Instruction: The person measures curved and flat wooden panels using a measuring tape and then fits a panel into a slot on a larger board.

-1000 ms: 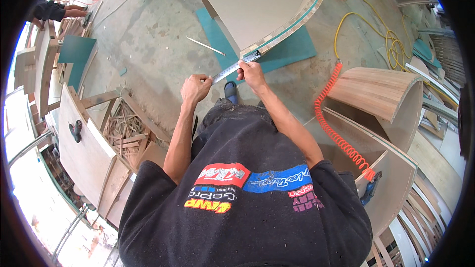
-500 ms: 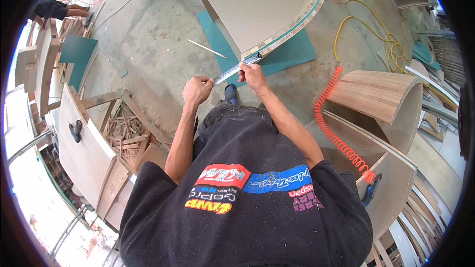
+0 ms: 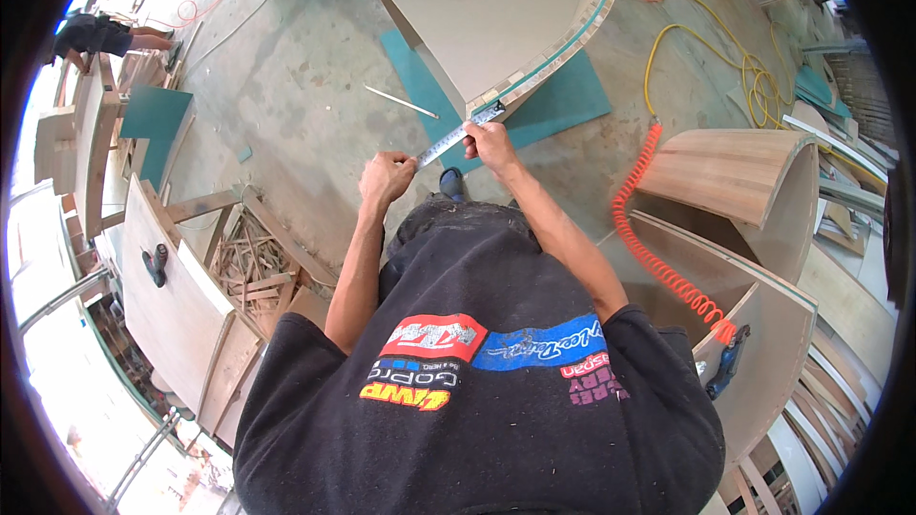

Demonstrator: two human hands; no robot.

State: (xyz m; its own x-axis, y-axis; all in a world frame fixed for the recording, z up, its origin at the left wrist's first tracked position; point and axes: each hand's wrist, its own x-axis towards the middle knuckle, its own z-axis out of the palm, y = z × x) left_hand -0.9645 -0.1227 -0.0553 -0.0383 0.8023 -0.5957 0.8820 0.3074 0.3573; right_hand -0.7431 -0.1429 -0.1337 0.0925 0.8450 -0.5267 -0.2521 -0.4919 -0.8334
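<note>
A marked metal ruler (image 3: 440, 146) runs slantwise between my hands, with a metallic, dark-tipped piece at its far end. My left hand (image 3: 387, 177) pinches the near end, fingers closed. Close to the far end, my right hand (image 3: 490, 145) grips it with bent fingers. That end meets the near corner of a curved wooden cabinet (image 3: 477, 14), whose rim carries a green strip and small wood blocks. Whether the ruler rests on the rim or only hovers there, I cannot tell. Beneath the cabinet lies a green sheet (image 3: 563, 105) on the concrete.
A thin white stick (image 3: 401, 101) lies on the floor. At right, an orange coiled air hose (image 3: 637, 238) leads to a blue-black tool (image 3: 728, 362) beside curved wooden pieces (image 3: 730, 172). Wood scraps (image 3: 250, 267) and a panel (image 3: 172, 296) stand left. Another person (image 3: 95, 35) bends far left.
My left hand has shifted slightly right and nearer in the view, while the right hand stays almost in place. The whole view has tilted a little; both hands keep the ruler.
</note>
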